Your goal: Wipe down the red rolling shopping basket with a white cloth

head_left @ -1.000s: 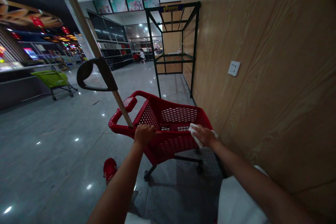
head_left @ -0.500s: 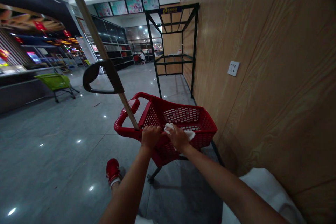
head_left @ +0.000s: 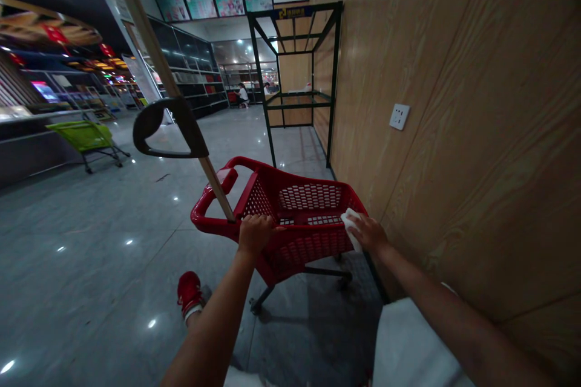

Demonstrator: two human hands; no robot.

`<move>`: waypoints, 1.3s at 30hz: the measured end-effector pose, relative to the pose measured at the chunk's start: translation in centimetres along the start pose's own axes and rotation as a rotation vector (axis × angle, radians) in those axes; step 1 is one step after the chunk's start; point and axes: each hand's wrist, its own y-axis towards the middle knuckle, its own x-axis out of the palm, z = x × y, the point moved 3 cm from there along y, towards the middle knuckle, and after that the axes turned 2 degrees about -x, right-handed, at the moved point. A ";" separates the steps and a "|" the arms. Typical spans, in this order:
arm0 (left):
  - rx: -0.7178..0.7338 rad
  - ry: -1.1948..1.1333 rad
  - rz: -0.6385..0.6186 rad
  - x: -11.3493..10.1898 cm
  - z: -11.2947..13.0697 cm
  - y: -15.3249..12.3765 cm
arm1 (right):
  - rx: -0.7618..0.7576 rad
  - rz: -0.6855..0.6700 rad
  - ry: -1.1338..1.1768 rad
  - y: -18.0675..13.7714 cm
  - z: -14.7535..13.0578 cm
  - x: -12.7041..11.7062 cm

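Observation:
A red plastic shopping cart (head_left: 295, 260) stands in front of me, its basket pierced with holes. My left hand (head_left: 256, 233) is closed over the near rim, close to the handle end. At the far right corner of the same rim, my right hand (head_left: 368, 233) presses a white cloth (head_left: 353, 228) against the edge, with part of it hanging down outside. A long pole (head_left: 157, 42) with a dark loop grip (head_left: 175, 130) rises at a slant from the cart's handle side. Where the pole's lower end is fixed, I cannot tell.
A wood-panelled wall (head_left: 436, 97) with a socket (head_left: 399, 116) runs along the right. Beyond the cart stands a dark metal frame rack (head_left: 297, 100). At left is a green cart (head_left: 86, 135). A person (head_left: 243, 95) crouches far back by shelves. My red shoe (head_left: 189, 292) rests on the floor.
My right hand has slid the white cloth rightward along the near rim, from beside my left hand to the corner. The left hand keeps its hold. The view has shifted slightly.

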 end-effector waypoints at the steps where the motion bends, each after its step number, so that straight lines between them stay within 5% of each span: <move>1: 0.002 0.006 0.002 0.0 0.1 0.0 | 0.018 0.019 -0.001 -0.4 0.6 -0.1; 5: 0.006 0.026 0.003 -0.1 0.2 -0.1 | 0.026 0.067 0.028 0.1 -1.5 0.2; 11: 0.004 0.054 0.001 -0.5 0.3 -0.1 | -0.066 0.052 0.129 5.3 -14.6 1.1; 14: 0.006 0.054 -0.001 -0.6 0.2 -0.2 | -0.052 0.023 0.122 7.1 -18.3 0.9; 17: 0.005 0.049 -0.003 -0.7 0.1 -0.2 | -0.116 -0.039 0.102 6.9 -17.3 0.4; 25: -0.007 0.051 -0.023 -0.9 0.3 -0.2 | -0.055 -0.055 0.051 2.1 -4.4 -0.5; 28: -0.007 0.027 -0.015 -0.9 0.5 -0.2 | 0.007 -0.073 0.059 0.8 -2.3 -0.5; 32: -0.018 0.020 -0.014 -0.9 0.5 -0.2 | 0.037 -0.055 0.067 1.7 -4.8 -1.1; 39: -0.018 0.023 -0.010 -0.7 0.6 -0.3 | -0.114 -0.162 0.164 7.2 -16.3 -1.3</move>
